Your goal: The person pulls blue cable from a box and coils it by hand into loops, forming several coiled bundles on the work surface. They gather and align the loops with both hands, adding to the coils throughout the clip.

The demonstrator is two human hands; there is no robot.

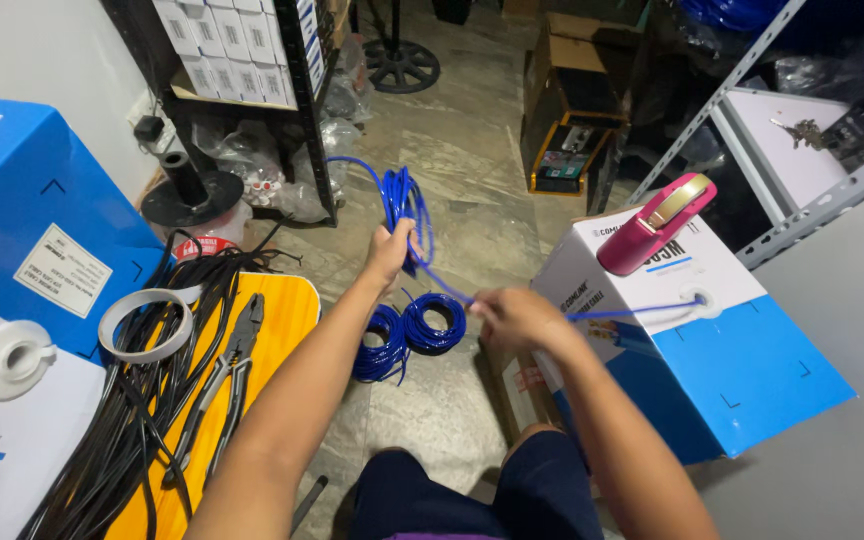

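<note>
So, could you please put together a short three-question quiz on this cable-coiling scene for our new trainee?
1. True or false: the left hand grips a bundle of blue cable.
2. Where does the blue strand pinched by the right hand come from? A) the blue and white box B) the yellow stool C) the shelf
3. How many finished blue coils lie on the floor?

Key: 1 true; 2 A; 3 two.
</note>
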